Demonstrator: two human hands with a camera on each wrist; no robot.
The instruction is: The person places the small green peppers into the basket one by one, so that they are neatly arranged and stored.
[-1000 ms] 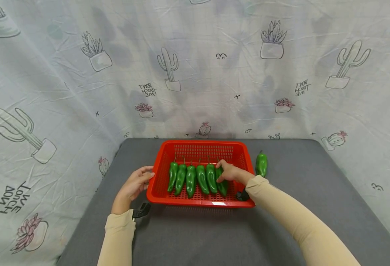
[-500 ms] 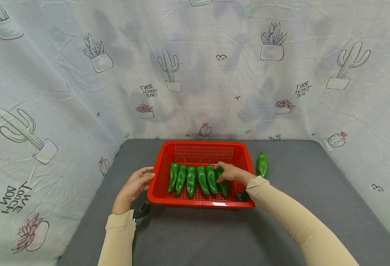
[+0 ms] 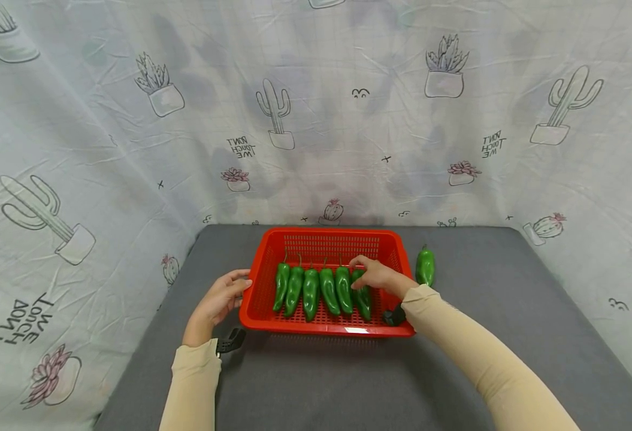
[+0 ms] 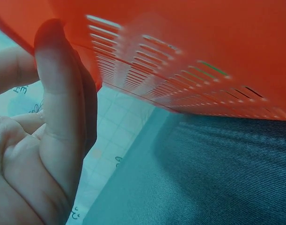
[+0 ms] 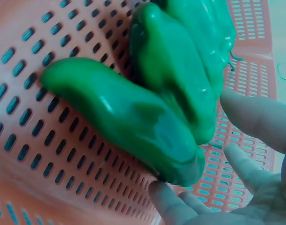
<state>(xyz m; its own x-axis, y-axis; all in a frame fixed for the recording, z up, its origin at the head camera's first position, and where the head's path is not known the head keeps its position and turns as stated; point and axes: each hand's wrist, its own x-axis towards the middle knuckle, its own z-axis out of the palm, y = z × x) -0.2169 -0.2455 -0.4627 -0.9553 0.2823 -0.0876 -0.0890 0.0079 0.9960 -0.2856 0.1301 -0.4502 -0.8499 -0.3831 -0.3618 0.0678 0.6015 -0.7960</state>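
A red plastic basket (image 3: 310, 329) with slotted walls holds several green peppers (image 3: 310, 293) side by side in a row, stems toward the back. My left hand (image 3: 220, 300) grips the basket's left rim, the thumb laid against the red wall (image 4: 217, 28) in the left wrist view. Over the rightmost pepper (image 3: 362, 305) is my right hand (image 3: 381, 278), its fingers spread. In the right wrist view that pepper (image 5: 124, 117) lies on the slotted floor, its stem end between the parted thumb and fingers (image 5: 257, 117), which do not grip it.
One more green pepper (image 3: 425, 267) lies on the grey table (image 3: 326, 383), just right of the basket. A white cloth (image 3: 316, 120) printed with cacti hangs behind and at both sides. A black wrist strap (image 3: 231, 341) sits below the left hand.
The right hand's fingers have lifted and spread away from the rightmost pepper, so more of it shows. The left hand stays at the basket's rim; the other peppers keep their places.
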